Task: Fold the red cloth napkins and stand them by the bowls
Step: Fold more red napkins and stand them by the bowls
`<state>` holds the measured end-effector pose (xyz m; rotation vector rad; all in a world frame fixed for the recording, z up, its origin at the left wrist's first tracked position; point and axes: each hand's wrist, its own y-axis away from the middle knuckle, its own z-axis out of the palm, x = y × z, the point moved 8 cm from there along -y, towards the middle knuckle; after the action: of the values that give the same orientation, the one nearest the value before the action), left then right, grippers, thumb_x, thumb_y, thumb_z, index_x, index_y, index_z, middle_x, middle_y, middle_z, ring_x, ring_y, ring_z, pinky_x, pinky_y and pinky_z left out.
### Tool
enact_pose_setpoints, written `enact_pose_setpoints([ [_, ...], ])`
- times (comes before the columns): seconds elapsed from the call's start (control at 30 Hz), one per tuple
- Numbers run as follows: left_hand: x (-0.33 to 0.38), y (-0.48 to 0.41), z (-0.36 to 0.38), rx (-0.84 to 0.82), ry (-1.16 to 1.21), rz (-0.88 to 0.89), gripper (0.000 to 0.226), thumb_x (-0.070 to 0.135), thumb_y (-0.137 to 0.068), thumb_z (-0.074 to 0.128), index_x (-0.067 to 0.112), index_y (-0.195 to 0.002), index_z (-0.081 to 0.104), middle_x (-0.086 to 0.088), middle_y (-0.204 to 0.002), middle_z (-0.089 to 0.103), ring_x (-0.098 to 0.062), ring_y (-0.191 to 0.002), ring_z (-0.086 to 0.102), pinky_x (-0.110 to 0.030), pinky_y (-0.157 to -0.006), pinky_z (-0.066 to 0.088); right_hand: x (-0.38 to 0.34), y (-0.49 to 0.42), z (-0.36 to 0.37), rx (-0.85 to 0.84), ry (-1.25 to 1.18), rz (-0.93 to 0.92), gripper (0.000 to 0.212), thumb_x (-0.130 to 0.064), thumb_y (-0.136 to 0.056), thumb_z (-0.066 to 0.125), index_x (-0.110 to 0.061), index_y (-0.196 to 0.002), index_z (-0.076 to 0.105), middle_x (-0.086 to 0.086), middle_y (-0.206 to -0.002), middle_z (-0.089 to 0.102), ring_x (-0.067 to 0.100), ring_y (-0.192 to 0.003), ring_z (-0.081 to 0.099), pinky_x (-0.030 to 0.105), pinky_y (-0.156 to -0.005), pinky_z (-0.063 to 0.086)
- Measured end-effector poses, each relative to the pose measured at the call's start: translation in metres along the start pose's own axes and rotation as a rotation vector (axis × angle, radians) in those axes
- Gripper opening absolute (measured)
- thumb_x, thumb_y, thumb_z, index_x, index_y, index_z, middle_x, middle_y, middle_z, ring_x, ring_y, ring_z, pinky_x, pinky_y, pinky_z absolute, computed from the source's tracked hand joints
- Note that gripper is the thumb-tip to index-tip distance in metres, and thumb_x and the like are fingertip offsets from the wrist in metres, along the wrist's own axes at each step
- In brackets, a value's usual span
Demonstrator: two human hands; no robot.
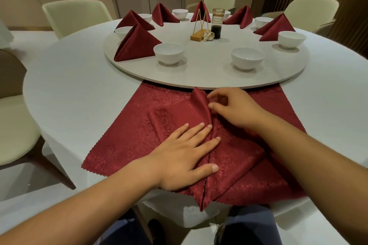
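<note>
Left hand [179, 155] flat, fingers spread, pressing the red napkin [229, 157] being folded at the near edge of the round table [79, 89]; napkin's lower point hangs just over that edge. Right hand [235, 109] pinches a raised flap of the same napkin between thumb and fingertips. Napkin lies on a larger red cloth [123, 141] whose far edge tucks under the turntable [209, 73]. On the turntable: two near white bowls [168, 52] [247, 58] with no napkin beside them, folded napkins [137, 44] standing by the bowls farther round the rim, dark-liquid jar [217, 24] near centre.
</note>
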<state>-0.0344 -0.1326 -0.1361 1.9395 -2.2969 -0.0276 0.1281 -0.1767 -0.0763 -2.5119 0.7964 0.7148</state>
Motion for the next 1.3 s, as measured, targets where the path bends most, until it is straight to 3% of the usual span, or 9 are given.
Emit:
enact_pose_setpoints([
  [0.2, -0.001, 0.000, 0.002, 0.006, 0.013, 0.012, 0.072, 0.071, -0.100, 0.015, 0.037, -0.161, -0.003, 0.003, -0.168, -0.018, -0.009, -0.151, -0.028, -0.047, -0.124, -0.012, -0.003, -0.057, 0.017, -0.319, 0.041, 0.030, 0.043, -0.036, -0.095, 0.065, -0.039, -0.137, 0.053, -0.001, -0.084, 0.065, 0.009, -0.068, 0.061, 0.018, -0.064, 0.045],
  [0.33, -0.001, 0.000, 0.002, 0.017, 0.028, 0.009, 0.072, 0.071, -0.100, 0.016, 0.037, -0.161, -0.001, 0.004, -0.168, -0.017, -0.009, -0.151, -0.027, -0.048, -0.124, -0.012, 0.002, -0.075, 0.023, -0.425, 0.226, 0.050, 0.003, -0.025, -0.089, 0.064, -0.026, -0.091, 0.063, 0.002, -0.082, 0.067, 0.020, -0.069, 0.061, 0.030, -0.063, 0.053],
  [0.37, -0.001, 0.000, 0.002, 0.021, 0.031, 0.011, 0.072, 0.071, -0.100, 0.016, 0.037, -0.161, -0.001, 0.004, -0.168, -0.017, -0.009, -0.151, -0.027, -0.048, -0.124, -0.012, 0.005, -0.078, 0.021, -0.432, 0.303, 0.048, 0.004, -0.025, -0.087, 0.065, -0.023, -0.085, 0.061, 0.002, -0.081, 0.065, 0.021, -0.072, 0.060, 0.033, -0.067, 0.054],
  [0.47, -0.001, 0.000, 0.001, 0.034, 0.036, 0.011, 0.073, 0.072, -0.099, 0.016, 0.037, -0.161, 0.000, 0.004, -0.168, -0.017, -0.009, -0.151, -0.027, -0.048, -0.124, -0.012, 0.012, -0.083, 0.009, -0.367, 0.521, 0.022, 0.021, -0.039, -0.085, 0.070, -0.020, -0.088, 0.062, -0.002, -0.088, 0.063, 0.020, -0.083, 0.059, 0.036, -0.077, 0.053],
  [0.6, 0.000, 0.001, 0.000, 0.046, 0.034, 0.015, 0.073, 0.071, -0.100, 0.016, 0.035, -0.162, 0.001, 0.006, -0.167, -0.023, -0.009, -0.151, -0.027, -0.049, -0.124, -0.011, 0.020, -0.084, -0.005, -0.270, 0.601, 0.073, 0.037, -0.056, -0.082, 0.072, -0.022, -0.081, 0.057, -0.003, -0.082, 0.060, 0.017, -0.077, 0.057, 0.034, -0.068, 0.049],
  [0.9, 0.000, 0.002, -0.001, 0.040, 0.017, 0.011, 0.075, 0.070, -0.100, 0.016, 0.031, -0.162, 0.001, 0.011, -0.167, -0.020, -0.008, -0.150, -0.028, -0.048, -0.124, -0.012, 0.009, -0.041, -0.017, -0.010, 0.303, 0.141, 0.016, -0.041, -0.091, 0.063, -0.025, -0.089, 0.062, -0.010, -0.085, 0.061, 0.019, -0.087, 0.061, 0.038, -0.081, 0.053],
  [1.1, -0.001, 0.002, -0.001, 0.038, 0.025, -0.004, 0.077, 0.071, -0.100, 0.016, 0.027, -0.163, 0.004, 0.008, -0.167, -0.022, -0.006, -0.149, -0.030, -0.047, -0.124, -0.011, 0.004, 0.023, 0.002, -0.129, 0.399, 0.022, 0.038, -0.051, -0.092, 0.045, -0.029, -0.116, 0.065, -0.006, -0.116, 0.066, 0.022, -0.111, 0.055, 0.044, -0.098, 0.047],
  [1.2, 0.000, 0.003, -0.001, 0.026, 0.029, -0.007, 0.080, 0.071, -0.100, 0.016, 0.024, -0.163, 0.002, 0.006, -0.165, -0.028, -0.005, -0.148, -0.031, -0.046, -0.124, -0.011, 0.009, 0.039, 0.014, -0.219, 0.407, 0.026, 0.047, -0.051, -0.099, 0.042, -0.029, -0.139, 0.054, -0.006, -0.148, 0.049, 0.021, -0.137, 0.041, 0.047, -0.114, 0.035],
  [1.3, 0.001, 0.002, -0.001, -0.008, 0.030, -0.019, 0.081, 0.071, -0.099, 0.014, 0.023, -0.162, -0.002, 0.008, -0.164, -0.030, -0.004, -0.147, -0.033, -0.045, -0.124, -0.012, 0.014, 0.044, 0.022, -0.256, 0.386, 0.008, 0.053, -0.048, -0.103, 0.038, -0.026, -0.151, 0.040, -0.006, -0.161, 0.032, 0.014, -0.150, 0.024, 0.041, -0.122, 0.023],
])
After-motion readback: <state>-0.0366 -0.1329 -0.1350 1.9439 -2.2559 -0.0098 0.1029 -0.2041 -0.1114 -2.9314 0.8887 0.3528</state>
